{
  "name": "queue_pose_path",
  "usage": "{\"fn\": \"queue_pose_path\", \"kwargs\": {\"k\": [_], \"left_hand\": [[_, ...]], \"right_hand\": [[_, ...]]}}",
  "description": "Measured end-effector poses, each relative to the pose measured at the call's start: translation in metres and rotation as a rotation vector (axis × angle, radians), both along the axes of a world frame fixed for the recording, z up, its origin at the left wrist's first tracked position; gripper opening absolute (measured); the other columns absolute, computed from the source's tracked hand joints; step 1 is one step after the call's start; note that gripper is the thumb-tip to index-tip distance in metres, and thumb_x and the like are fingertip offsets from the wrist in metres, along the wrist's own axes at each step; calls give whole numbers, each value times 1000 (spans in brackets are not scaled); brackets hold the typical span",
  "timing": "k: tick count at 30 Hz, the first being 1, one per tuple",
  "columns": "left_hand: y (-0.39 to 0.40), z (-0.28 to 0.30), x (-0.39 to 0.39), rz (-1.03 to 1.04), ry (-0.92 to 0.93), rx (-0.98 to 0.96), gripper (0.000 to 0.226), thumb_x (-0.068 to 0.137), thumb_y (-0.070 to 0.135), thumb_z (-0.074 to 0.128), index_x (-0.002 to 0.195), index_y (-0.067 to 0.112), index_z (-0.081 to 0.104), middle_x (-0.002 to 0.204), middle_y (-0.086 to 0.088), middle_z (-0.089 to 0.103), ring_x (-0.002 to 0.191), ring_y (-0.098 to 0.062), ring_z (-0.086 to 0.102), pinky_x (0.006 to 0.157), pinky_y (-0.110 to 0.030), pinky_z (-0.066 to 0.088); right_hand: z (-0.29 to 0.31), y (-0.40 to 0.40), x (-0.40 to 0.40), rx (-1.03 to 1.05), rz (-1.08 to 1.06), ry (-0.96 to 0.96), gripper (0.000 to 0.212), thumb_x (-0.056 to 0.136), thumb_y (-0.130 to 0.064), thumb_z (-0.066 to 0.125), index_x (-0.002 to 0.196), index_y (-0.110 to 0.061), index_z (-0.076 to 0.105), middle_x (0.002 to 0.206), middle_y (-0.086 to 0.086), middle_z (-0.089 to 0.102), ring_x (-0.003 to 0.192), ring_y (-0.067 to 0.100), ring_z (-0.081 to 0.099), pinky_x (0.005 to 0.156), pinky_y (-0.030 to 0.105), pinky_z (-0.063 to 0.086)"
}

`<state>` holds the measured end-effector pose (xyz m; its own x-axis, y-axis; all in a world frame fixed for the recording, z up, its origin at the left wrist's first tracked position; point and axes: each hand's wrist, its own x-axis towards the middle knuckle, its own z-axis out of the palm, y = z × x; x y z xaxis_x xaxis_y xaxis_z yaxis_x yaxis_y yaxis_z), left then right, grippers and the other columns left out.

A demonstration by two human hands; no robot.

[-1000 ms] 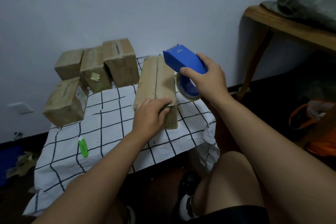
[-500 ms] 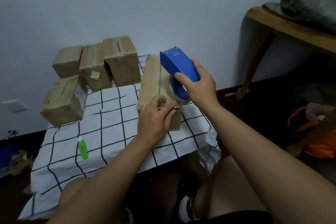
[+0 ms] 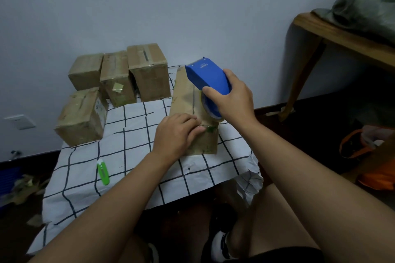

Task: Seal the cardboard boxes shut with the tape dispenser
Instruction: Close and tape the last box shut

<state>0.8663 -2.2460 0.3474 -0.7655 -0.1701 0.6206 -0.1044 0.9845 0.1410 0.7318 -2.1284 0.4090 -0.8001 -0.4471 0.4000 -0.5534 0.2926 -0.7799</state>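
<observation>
The tape dispenser (image 3: 210, 83), gripped by the right hand (image 3: 234, 100), has been lowered onto the cardboard box (image 3: 192, 102). The tape end is pressed flat under the left hand (image 3: 177, 134); sealing is judged begun.

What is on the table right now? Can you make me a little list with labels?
box being taped: long cardboard box, lying on the checked cloth
left hand: presses the tape end at the box's near top edge
right hand: grips the blue tape dispenser over the box's top
other boxes: four cardboard boxes at the back left, near the wall
small tool: green utility knife on the cloth, untouched
side: wooden table at right
</observation>
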Motion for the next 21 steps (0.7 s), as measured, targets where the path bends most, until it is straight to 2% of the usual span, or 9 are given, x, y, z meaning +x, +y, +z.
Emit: {"fn": "queue_pose_path", "kwargs": {"k": [4,6,8,12,15,18,21], "left_hand": [[-7,-3,8,-66,-20,8,28,93,33,61,112,16,73,115,-1,71,98,-24,67,77,-35,53],[-15,-8,14,-82,-3,-16,34,94,32,59,119,13,69,121,-4,68,105,-25,65,85,-38,52],[-20,-14,17,-66,37,11,35,94,36,57,118,12,69,120,-5,67,106,-26,62,88,-40,51],[-15,-17,10,19,73,176,38,91,51,53,101,19,72,109,3,66,97,-18,55,79,-30,40],[-13,-16,7,46,78,131,28,90,44,59,92,19,71,102,3,66,91,-20,55,74,-29,34],[-13,-15,11,41,50,130,23,91,39,64,100,19,71,105,4,67,93,-20,57,73,-30,41],[-19,-10,18,-2,25,230,38,94,49,52,113,19,65,107,4,67,94,-15,57,74,-26,44]], "right_hand": [[-5,-9,14,0,19,34,58,85,-55,66,132,-26,51,102,2,59,90,20,55,68,25,38],[-5,-10,14,12,-1,47,56,85,-55,65,130,-25,52,99,3,59,88,21,54,68,28,38],[-5,-8,11,8,0,36,54,84,-56,64,128,-25,53,99,2,60,87,21,55,68,30,40],[-7,-8,14,28,-7,67,53,86,-56,64,127,-26,52,98,2,59,86,21,55,66,29,39],[-9,-9,17,36,-19,69,57,86,-56,64,132,-27,49,100,3,58,87,20,54,67,28,40],[-8,-8,17,38,-25,62,57,86,-56,64,132,-28,49,100,3,58,87,20,54,67,29,40],[-8,-7,17,24,-17,69,54,86,-55,64,130,-27,50,99,1,57,86,19,54,66,29,40]]}}
